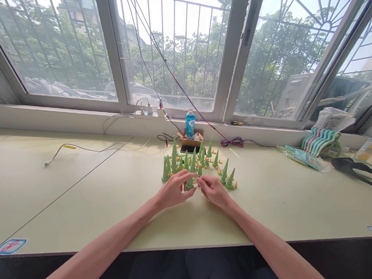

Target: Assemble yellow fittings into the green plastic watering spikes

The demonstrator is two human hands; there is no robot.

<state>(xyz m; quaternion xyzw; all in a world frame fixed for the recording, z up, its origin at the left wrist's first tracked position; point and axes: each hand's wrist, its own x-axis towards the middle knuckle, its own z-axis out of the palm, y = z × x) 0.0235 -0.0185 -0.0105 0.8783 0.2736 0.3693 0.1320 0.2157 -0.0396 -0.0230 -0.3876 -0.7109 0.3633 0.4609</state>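
Several green plant watering spikes (174,159) with yellow valves stand upright in a cluster on the table. My left hand (175,190) curls its thumb and fingers around the wide base of one green watering spike (189,184) at the front of the cluster. Just to its right, my right hand (213,190) is closed in a pinch beside that base. What lies between its fingertips is mostly hidden, though a bit of yellow shows near them. Two more spikes (230,179) stand to the right, beyond my right hand.
Behind the spikes are a dark phone (188,149) and an open cardboard box (190,142) by a blue bottle (190,124). A white cable (89,150) crosses the pale table (93,209). Hangers (320,141) and a black strap-like item (357,169) lie at right.
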